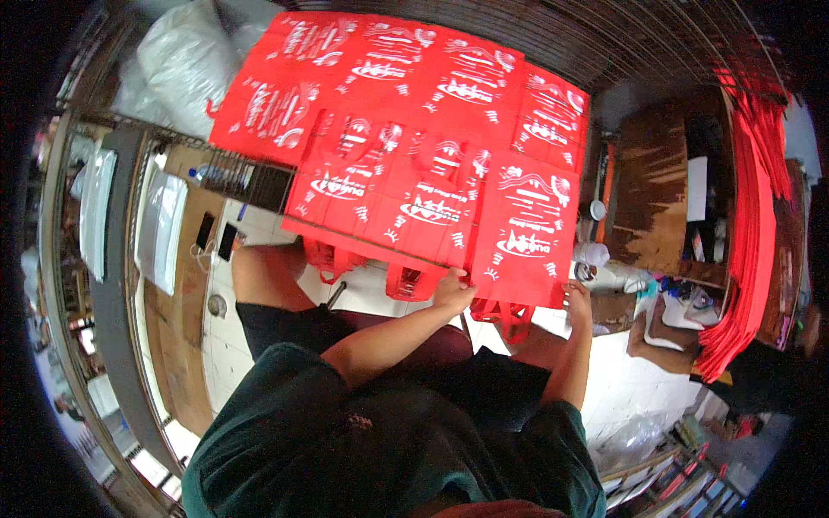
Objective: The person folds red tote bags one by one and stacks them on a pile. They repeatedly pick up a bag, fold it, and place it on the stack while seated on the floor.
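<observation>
A red fabric bag (528,226) with white print lies at the near right of a spread of red bags. My left hand (454,292) pinches its near left corner, and my right hand (578,304) grips the near right corner. Several similar red bags (341,186) lie flat beside and beyond it, some overlapping. Below the near edge of the spread hang red handles (406,283), partly hidden by the bags.
Under the bags is a wire rack (250,175). To the far left sits a white plastic sack (186,60). A thick bundle of red fabric (749,242) hangs at the right. Two dark phones (228,242) lie at left; a white cup (597,210) stands right.
</observation>
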`<action>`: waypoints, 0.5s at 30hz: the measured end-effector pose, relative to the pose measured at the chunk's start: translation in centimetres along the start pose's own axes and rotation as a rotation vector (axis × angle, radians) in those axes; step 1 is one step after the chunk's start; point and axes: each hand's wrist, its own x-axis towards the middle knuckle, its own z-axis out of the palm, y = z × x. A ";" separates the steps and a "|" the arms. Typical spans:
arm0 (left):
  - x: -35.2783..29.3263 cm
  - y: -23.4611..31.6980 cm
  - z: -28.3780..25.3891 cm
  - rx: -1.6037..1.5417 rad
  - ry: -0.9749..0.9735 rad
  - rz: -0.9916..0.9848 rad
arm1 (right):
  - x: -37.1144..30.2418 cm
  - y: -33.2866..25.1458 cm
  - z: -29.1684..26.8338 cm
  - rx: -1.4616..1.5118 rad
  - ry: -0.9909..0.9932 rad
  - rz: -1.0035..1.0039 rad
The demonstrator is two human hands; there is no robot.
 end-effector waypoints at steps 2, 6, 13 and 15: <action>-0.8 1.0 0.0 0.015 0.042 0.032 | -0.4 0.8 -0.3 0.005 0.018 -0.060; -1.8 2.0 0.1 0.095 0.008 0.139 | -0.8 1.8 -1.9 -0.033 0.021 -0.220; -2.9 0.7 1.9 -0.499 -0.024 -0.208 | -14.0 -9.7 1.5 0.394 -0.133 -0.497; -9.1 6.7 -4.3 -0.943 -0.416 -0.661 | -20.2 -14.2 3.0 0.388 -0.151 -0.575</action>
